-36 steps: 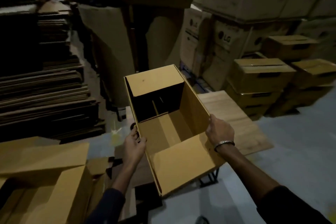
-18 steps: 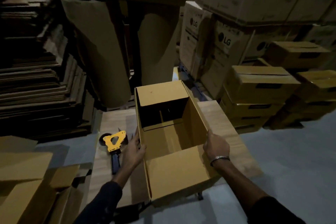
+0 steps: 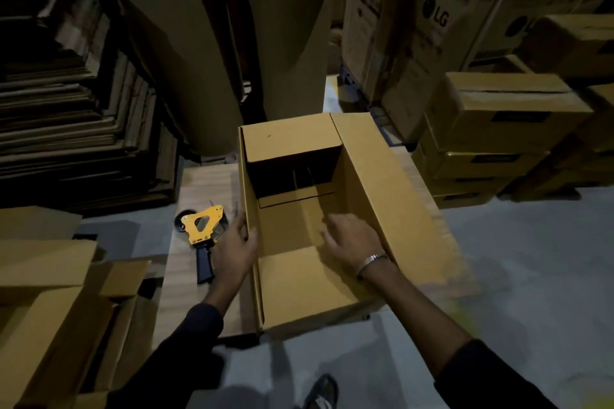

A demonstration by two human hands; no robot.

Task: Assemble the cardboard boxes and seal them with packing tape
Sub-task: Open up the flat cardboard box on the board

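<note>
— Box status?
— Open cardboard box (image 3: 309,236) sits on the wooden desk (image 3: 199,189), flaps up, right flap folded outward.
— Hands?
— Left hand (image 3: 237,247) lies flat against the box's left wall, fingers straight, gripping nothing. Right hand (image 3: 349,239) hovers inside the opening, fingers loosely bent, blurred, empty.
— Tape?
— Yellow tape dispenser (image 3: 201,236) lies on the desk just beside the left hand.

Single head-worn, wide-angle view, looking forward and steeply down from close above the counter (image 3: 199,183). Both hands (image 3: 237,251) and forearms enter from the bottom edge; the open box (image 3: 309,289) fills the centre. Stacked cartons (image 3: 491,116) occupy the upper right background.
</note>
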